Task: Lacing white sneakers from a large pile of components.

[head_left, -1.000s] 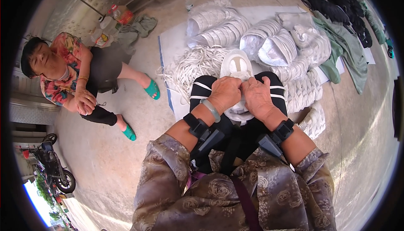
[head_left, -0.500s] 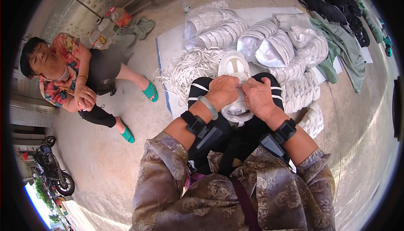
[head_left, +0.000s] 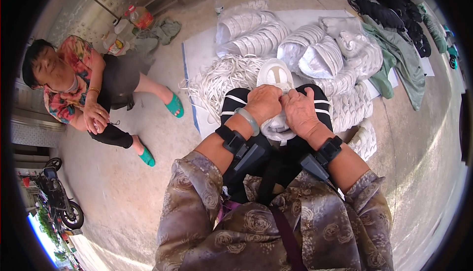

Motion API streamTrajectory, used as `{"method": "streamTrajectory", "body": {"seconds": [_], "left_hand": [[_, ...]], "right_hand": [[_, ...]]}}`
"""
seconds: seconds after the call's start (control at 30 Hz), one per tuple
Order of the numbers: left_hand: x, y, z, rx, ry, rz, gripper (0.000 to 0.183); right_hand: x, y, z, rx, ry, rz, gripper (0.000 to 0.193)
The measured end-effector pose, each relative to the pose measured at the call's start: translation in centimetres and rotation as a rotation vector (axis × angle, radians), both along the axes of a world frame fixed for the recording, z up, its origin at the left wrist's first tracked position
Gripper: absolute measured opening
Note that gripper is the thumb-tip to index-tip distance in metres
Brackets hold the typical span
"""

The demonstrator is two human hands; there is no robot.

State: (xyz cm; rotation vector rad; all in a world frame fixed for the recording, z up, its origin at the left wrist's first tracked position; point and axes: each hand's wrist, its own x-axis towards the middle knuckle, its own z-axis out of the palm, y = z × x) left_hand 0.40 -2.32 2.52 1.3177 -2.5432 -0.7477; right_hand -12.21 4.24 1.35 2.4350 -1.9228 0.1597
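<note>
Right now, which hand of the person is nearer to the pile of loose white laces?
Left. The left hand, at the white shoe, is to the right of and below the loose white laces in the picture; the right hand, also at the shoe, is farther right.

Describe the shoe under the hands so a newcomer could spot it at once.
Find the wearer's black trousers. The shoe lies between their white-striped legs, toe pointing away, with the left hand and right hand over its middle. A single off-white piece, it stands apart from the tangled laces and plastic-wrapped bundles beyond.
</note>
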Motion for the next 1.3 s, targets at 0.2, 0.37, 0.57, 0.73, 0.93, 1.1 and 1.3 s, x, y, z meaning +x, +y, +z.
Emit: {"method": "streamTrajectory", "body": {"seconds": [0.2, 0.37, 0.57, 0.73, 0.93, 1.1, 1.3], "left_hand": [[1.0, -1.0, 1.8, 0.121, -0.063, -0.100, 0.016], [-0.7, -0.5, 3.1, 0.011, -0.085, -0.192, 0.020], [-2.2, -0.4, 2.2, -0.002, -0.052, -0.216, 0.017], [-0.8, -1.4, 2.1, -0.056, 0.017, -0.157, 0.019], [-2.1, -1.2, 2.3, -0.128, 0.302, -0.246, 0.017], [-4.1, -1.7, 7.3, -0.097, 0.438, -0.236, 0.017], [-3.4, -3.0, 9.7, -0.036, 0.317, -0.189, 0.015]], "right_hand": [[-1.9, 0.3, 3.2, 0.065, 0.034, -0.018, 0.016], [-4.2, 0.6, 4.9, 0.002, -0.054, 0.026, 0.016], [-4.3, 0.2, 5.1, -0.010, -0.182, 0.046, 0.012], [-6.7, 0.4, 2.4, 0.050, -0.857, -0.008, 0.014], [-7.3, 1.7, 0.7, 0.237, -1.367, -0.113, 0.015], [-5.8, 1.1, -0.3, 0.166, -1.224, -0.055, 0.014], [-5.3, 1.0, -0.3, 0.049, -1.137, -0.022, 0.017]]}}
